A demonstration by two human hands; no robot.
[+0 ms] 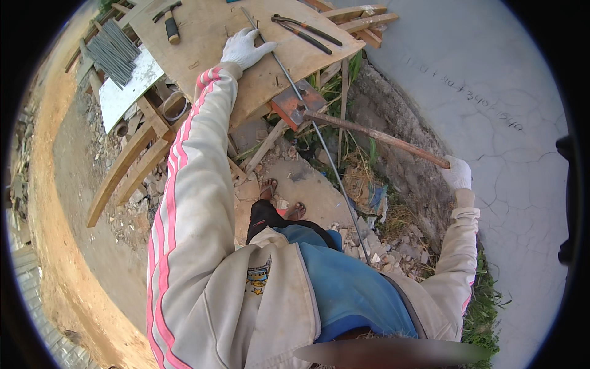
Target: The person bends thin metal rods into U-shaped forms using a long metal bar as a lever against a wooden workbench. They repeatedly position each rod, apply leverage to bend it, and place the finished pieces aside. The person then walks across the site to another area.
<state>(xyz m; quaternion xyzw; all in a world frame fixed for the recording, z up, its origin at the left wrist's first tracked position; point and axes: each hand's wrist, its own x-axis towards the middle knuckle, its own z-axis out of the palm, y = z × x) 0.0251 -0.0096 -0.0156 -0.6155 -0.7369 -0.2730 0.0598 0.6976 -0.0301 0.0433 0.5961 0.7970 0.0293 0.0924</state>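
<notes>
The right hand (pixel 458 173), white-gloved, is closed around one end of a long rust-brown bar (pixel 381 136), while the white-gloved left hand (pixel 244 50) lies spread against a long, thin grey metal rod (pixel 332 161), its hold unclear. The rod crosses a pale plywood tabletop (pixel 203 37) and a reddish-brown metal block (pixel 289 109), where the bar's far end meets it. Beyond lie black-handled pincers (pixel 310 31) and a black-gripped hammer (pixel 171 27).

A cracked grey wall (pixel 510 166) stands near green plants (pixel 488 307) and what looks like rubble (pixel 402 261).
</notes>
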